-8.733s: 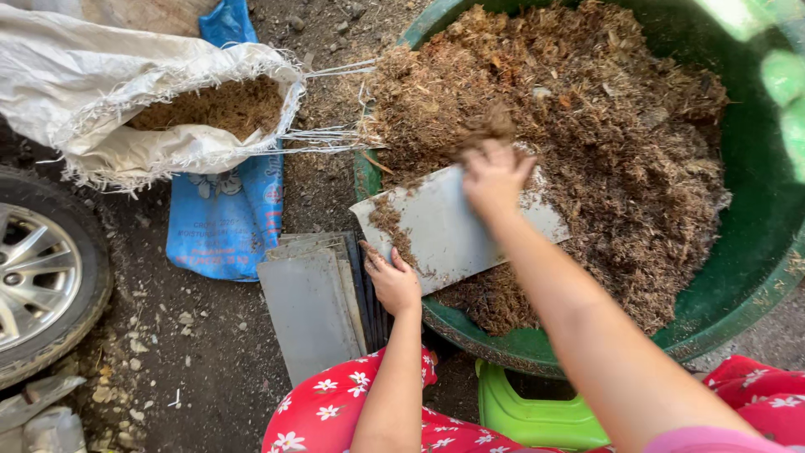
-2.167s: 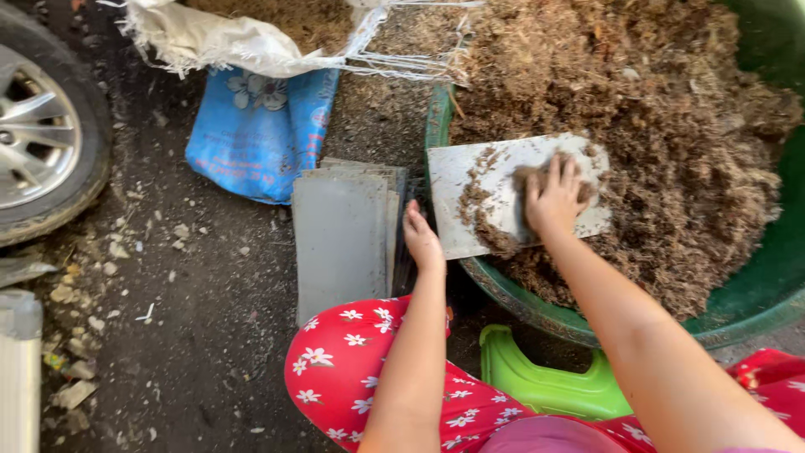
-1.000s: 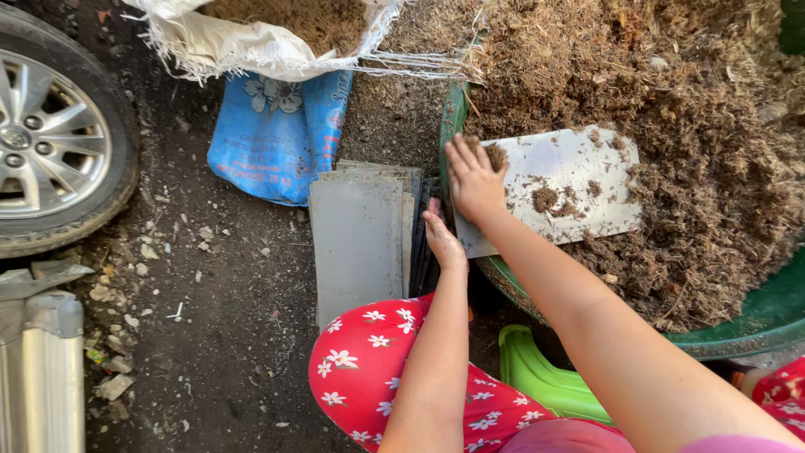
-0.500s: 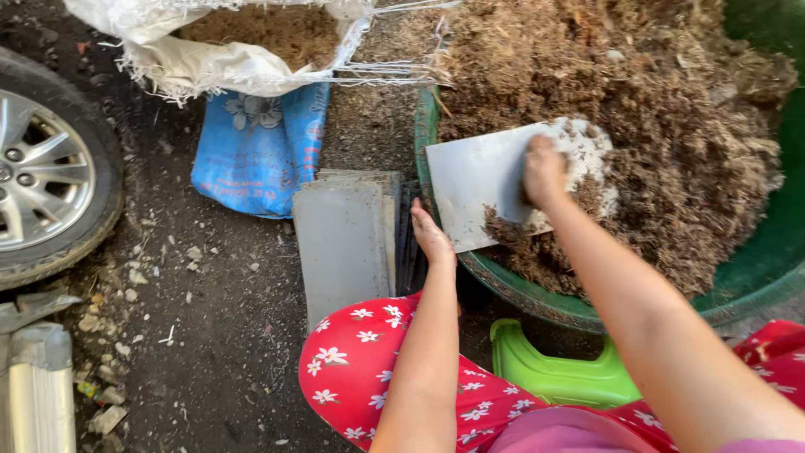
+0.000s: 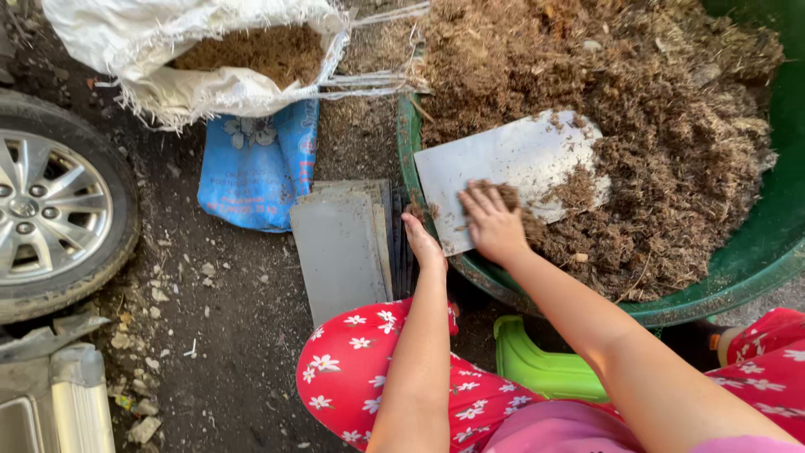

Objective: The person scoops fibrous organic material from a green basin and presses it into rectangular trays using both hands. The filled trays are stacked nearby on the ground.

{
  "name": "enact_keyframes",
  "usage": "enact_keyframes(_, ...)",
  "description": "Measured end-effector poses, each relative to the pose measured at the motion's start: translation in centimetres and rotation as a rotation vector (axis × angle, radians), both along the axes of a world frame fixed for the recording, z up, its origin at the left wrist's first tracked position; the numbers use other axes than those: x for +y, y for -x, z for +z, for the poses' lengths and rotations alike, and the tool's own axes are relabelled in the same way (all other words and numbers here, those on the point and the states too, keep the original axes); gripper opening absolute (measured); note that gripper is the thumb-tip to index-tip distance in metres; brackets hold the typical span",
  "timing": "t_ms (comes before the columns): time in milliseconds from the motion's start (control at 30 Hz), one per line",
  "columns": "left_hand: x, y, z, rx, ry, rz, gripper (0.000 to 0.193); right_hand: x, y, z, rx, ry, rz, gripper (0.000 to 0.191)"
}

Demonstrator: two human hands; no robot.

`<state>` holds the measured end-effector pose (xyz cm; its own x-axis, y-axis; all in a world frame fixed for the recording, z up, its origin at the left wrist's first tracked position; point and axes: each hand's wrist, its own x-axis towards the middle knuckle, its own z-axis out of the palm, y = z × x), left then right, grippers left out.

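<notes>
A large green tub [image 5: 759, 260] holds a heap of brown fibrous compost [image 5: 620, 92]. A flat grey plastic bag [image 5: 503, 168] lies over the tub's near rim, its far end dusted with compost. My left hand [image 5: 422, 242] pinches the bag's near edge at the rim. My right hand [image 5: 493, 225] rests on the bag with fingers closed around a clump of compost at its near corner.
A stack of flat grey bags [image 5: 344, 247] lies on the dirt left of the tub. A blue sack [image 5: 256, 168] and an open white sack [image 5: 226, 67] of brown material lie beyond it. A car wheel [image 5: 50, 210] sits at left, a green stool [image 5: 545, 365] under me.
My right hand drew back from the bag's middle to its near corner, dragging compost with it. The left hand stayed on the bag's edge.
</notes>
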<state>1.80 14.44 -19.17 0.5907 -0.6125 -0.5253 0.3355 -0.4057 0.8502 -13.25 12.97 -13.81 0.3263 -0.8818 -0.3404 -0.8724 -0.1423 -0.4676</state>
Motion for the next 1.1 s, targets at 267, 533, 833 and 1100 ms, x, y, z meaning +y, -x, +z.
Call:
enact_keyframes(267,0.0,2.0,1.4,-1.128,-0.254,-0.479,0.053,-3.0,15.1,-5.7,0.166,-0.191,-0.266,0.062)
enact_keyframes(533,-3.9,0.4,2.2,-0.566,-0.144,-0.327,0.037,-1.9,19.9,-9.5,0.437,0.022,-0.110,0.074)
enact_keyframes(833,-10.2,4.2,9.9,-0.489,0.095,-0.650,0.037,-6.3,23.4,-0.1,0.601,-0.420,0.208,0.054)
enact_keyframes(1100,-12.9,18.6,17.2,-0.352,0.243,-0.899,0.046,-5.5,26.3,4.4,0.329,-0.333,-0.129,0.045)
